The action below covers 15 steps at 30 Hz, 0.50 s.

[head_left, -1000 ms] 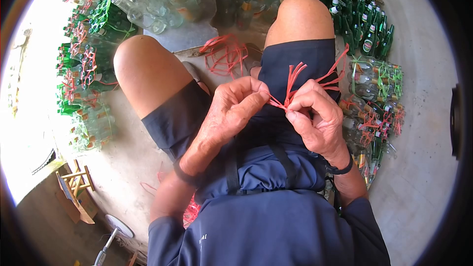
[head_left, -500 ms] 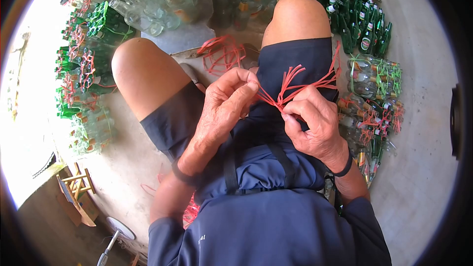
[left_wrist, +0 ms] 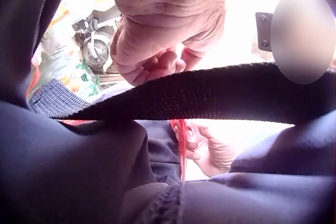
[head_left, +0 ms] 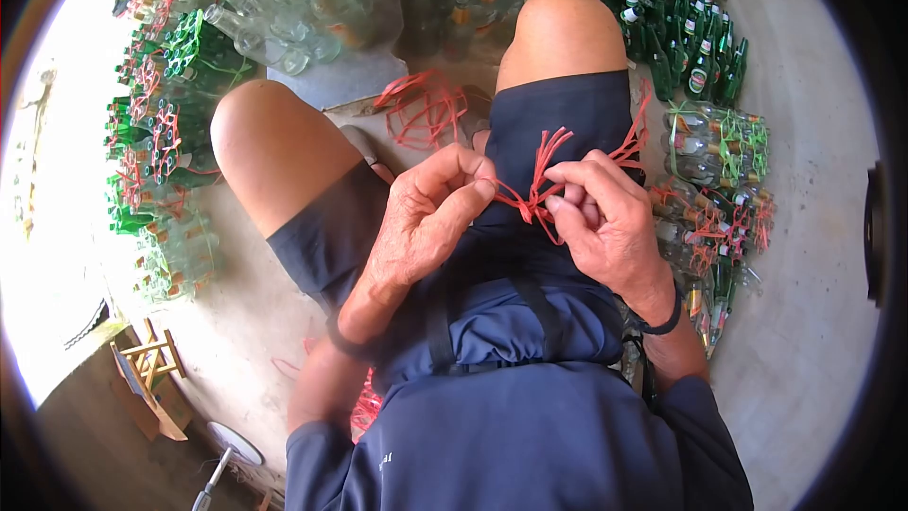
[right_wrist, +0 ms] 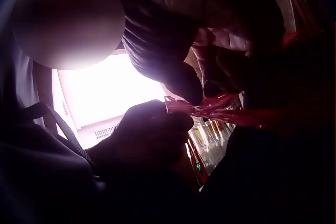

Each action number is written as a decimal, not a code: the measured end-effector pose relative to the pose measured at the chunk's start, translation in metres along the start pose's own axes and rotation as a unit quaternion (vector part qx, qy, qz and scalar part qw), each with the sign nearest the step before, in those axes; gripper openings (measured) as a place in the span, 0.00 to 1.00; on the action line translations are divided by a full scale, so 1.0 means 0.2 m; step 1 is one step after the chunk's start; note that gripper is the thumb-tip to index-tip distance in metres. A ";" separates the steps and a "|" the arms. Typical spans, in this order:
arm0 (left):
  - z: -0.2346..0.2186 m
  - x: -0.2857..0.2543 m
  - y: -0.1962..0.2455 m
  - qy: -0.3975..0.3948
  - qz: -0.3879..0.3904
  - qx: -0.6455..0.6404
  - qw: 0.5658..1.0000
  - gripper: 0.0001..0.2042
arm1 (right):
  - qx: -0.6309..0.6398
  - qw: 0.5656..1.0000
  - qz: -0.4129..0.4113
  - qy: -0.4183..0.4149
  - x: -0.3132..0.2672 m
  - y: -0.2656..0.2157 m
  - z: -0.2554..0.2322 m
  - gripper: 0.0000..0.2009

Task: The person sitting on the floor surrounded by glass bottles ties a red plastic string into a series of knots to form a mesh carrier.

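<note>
**Knotted red strands, held from both sides**

My main worry is slipping: these thin, flat red plastic strands [head_left: 543, 163] give little to pinch, so a light hold could let an end escape and the loose knot [head_left: 530, 201] spread. An uneven pull might cinch it lopsided, and the stray tails could snag in it.

The knot hangs between my hands, just beyond the fingertips, above my dark navy cloth shorts [head_left: 560, 106]. A fan of ends rises over the right leg; other tails trail by that leg's outer edge.

My left hand [head_left: 426, 218] pinches one side between thumb and forefinger. My right hand [head_left: 610, 218], fingers curled, appears to pinch the other; its wrist view is too dark to show how firmly.
</note>
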<state>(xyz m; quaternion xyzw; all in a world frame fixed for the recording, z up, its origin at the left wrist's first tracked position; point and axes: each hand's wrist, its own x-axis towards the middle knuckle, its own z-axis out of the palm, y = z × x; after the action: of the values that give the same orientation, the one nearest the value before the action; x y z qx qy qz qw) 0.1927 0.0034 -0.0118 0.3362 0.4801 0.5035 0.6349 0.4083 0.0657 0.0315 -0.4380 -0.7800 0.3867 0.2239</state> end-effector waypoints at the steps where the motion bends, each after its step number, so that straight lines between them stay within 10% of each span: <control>1: 0.00 0.00 0.00 -0.003 -0.004 -0.004 1.000 0.02 | 0.000 1.000 0.001 0.000 0.00 0.00 0.00 0.07; 15: -0.02 -0.01 -0.01 -0.024 0.015 0.043 0.999 0.02 | -0.049 0.986 -0.134 0.085 0.01 0.02 0.03 0.08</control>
<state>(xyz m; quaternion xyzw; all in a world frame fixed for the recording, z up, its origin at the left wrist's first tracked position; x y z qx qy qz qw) 0.1894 0.0006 -0.0139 0.3825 0.4808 0.4836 0.6234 0.4056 0.0663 0.0259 -0.3713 -0.8278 0.2760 0.3174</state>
